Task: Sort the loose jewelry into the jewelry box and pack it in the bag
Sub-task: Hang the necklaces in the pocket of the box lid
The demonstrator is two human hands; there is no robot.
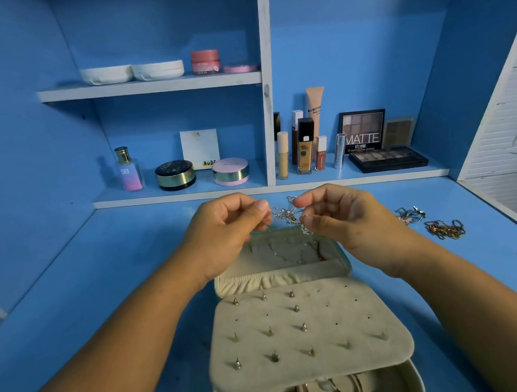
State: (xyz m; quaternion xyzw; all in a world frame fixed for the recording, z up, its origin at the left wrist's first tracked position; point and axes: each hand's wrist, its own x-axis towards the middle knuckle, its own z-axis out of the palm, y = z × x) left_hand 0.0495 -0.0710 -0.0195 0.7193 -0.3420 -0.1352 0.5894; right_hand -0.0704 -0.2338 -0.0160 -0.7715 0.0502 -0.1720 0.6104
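Desk [101, 294]: blue top, running wall to wall under blue shelving.

Shelving [148, 86]: white-edged boards with one upright divider. The upper left board carries two white cases [106, 74], a pink jar [205, 61] and a flat pink disc. The lower left bay holds a perfume bottle [128, 170], two round compacts [176, 175] and a white card. The lower right bay holds tubes, a foundation bottle [305, 148], a propped "MATTE" palette [363, 130] and an open eyeshadow palette [388, 159] lying flat.

Jewelry box [413, 381]: cream, lying open at the middle of the desk, nearest the person. Its lid [279, 274] lies back on the far side, with a gathered pocket and thin chains inside. A cream earring panel [330, 326] is folded over the base. A silver bangle [350, 391] lies in the compartment below it.

Left hand [222, 232] and right hand [350, 217]: both raised over the lid, fingers curled. Thumb and fingertips of each pinch one tangled chain.

Tangled chain [286, 213]: fine, silver and gold, stretched between the two hands above the far edge of the box, a strand hanging towards the lid.

Loose jewelry: a gold chain heap [444, 229] and a silver cluster [410, 214], near each other on the desk, right of the box and apart from it.

Earring studs [235, 301]: small, set in rows on the panel; some holes stand bare.
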